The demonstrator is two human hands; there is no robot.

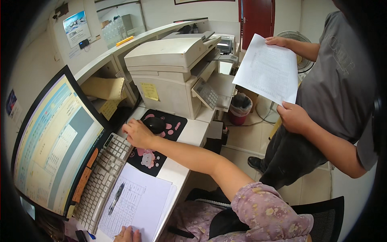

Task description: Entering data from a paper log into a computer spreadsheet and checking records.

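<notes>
My right hand (139, 134) reaches across the desk to the far end of a beige keyboard (98, 181). Its fingers are bent and apart over the number keys, with nothing visible in them. Close beside it a black mouse (154, 125) sits on a black mouse pad (174, 128) with pink cartoon figures. At the lower edge my left hand (128, 234) shows only in part, open, its fingers lying on a stack of white paper (151, 187) with a printed table. A dark pen (116, 198) rests on the top sheet.
A lit monitor (52, 149) stands at the left, behind the keyboard. Beyond the mouse pad is a large beige copier (161, 76). On the right another person (342, 76) holds a printed white sheet (268, 68) in both hands. A lined waste bin (240, 109) stands on the floor.
</notes>
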